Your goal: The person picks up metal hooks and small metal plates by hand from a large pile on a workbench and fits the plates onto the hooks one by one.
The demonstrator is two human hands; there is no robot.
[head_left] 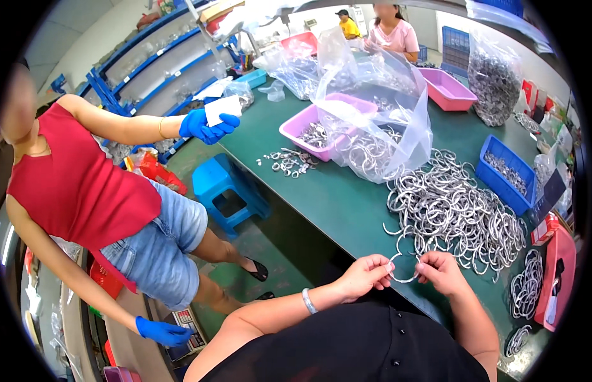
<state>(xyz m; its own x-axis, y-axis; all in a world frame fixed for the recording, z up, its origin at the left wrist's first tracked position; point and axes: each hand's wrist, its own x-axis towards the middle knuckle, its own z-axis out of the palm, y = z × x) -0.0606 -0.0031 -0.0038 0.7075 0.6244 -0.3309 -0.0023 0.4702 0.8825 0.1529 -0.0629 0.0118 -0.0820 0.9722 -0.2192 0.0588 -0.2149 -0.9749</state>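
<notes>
Between my hands is a thin, silvery C-shaped metal ring (405,281), its curve toward my body and its gap facing the table. My left hand (365,277) pinches one side of it between thumb and fingers. The opposite side is pinched by my right hand (440,272). Both hands are at the table's near edge, just short of a large heap of similar curved metal rings (458,213). A few loose rings from that heap lie close to my fingertips. A clear plastic bag (379,149) with more rings sits beyond the heap.
A pink tray (296,129) of small metal parts and a blue basket (509,175) stand on the green table (309,194). At right is a pink bin (559,277). A person in blue gloves holding a white card (223,111) stands left, near a blue stool (223,188).
</notes>
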